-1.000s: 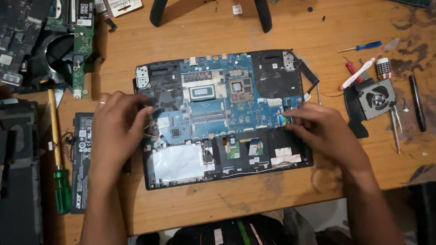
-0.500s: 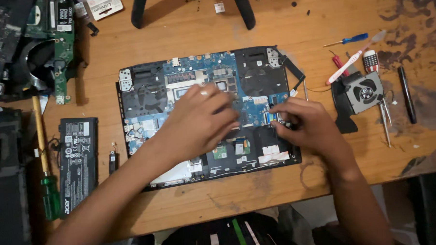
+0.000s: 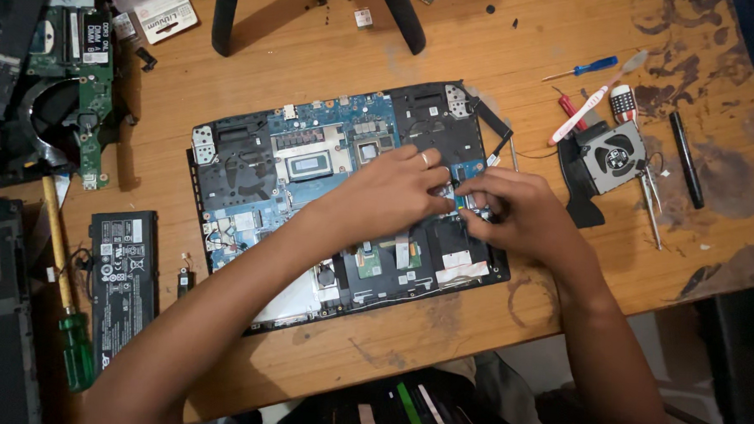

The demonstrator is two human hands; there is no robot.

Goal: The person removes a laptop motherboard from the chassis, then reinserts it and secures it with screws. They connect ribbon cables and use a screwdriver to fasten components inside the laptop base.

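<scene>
- Blue circuit board [image 3: 312, 164] fills the upper half of the opened laptop base [image 3: 344, 202], which lies flat near the middle of the wooden surface [image 3: 516, 66], its bottom cover off
- Left hand [image 3: 390, 191] reaches across the laptop base from its lower left, fingers curled and pressed down on the board's right part, a ring on one finger
- Right hand [image 3: 511, 212] meets it from the laptop base's right edge, fingertips pinched together on a small part or connector [image 3: 459, 192] there; what exactly is pinched is too small to tell
- Judged from this, the step in hand is freeing or seating a small connector on the board, one hand bracing, the other working
- Next move calls for a fine, straight pull or press with little force, so the thin cable is not torn
- Left of the laptop base lies a black battery pack [image 3: 122, 274]; right of it a loose cooling fan [image 3: 613, 157]
</scene>
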